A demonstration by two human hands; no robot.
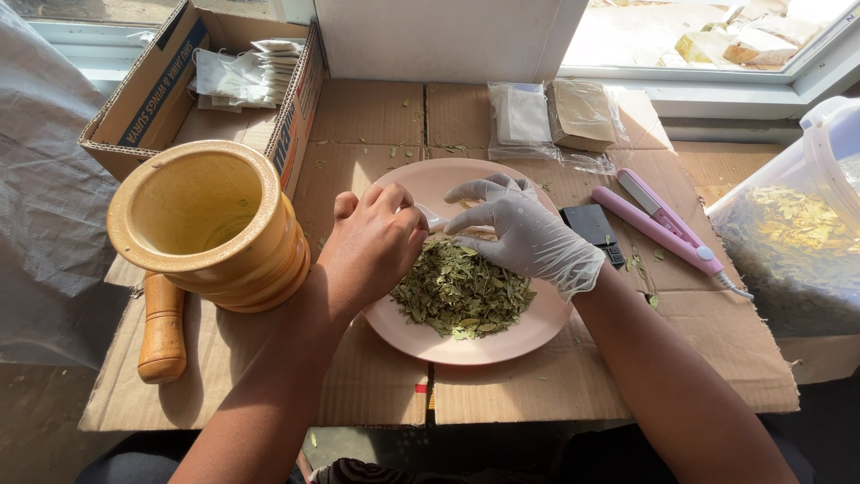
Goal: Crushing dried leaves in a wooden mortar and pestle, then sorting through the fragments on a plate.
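Observation:
A pink plate [466, 348] sits on flattened cardboard with a heap of dried green leaves [461, 294] on it. My bare left hand [374, 246] hovers over the plate's left rim, fingers curled around the handle of a white spoon [436, 218]. My right hand [527, 235], in a white glove, rests over the far side of the leaf heap, its fingers pinching something small and pale at the spoon's bowl; what it pinches is hidden.
A yellow wooden mortar [210, 224] stands left of the plate, its pestle [163, 330] lying below it. An open cardboard box [161, 90] of white sachets sits back left. Clear packets [546, 121], a pink sealer tool [667, 224], a small black object [593, 229] and a plastic tub of leaves [797, 242] lie right.

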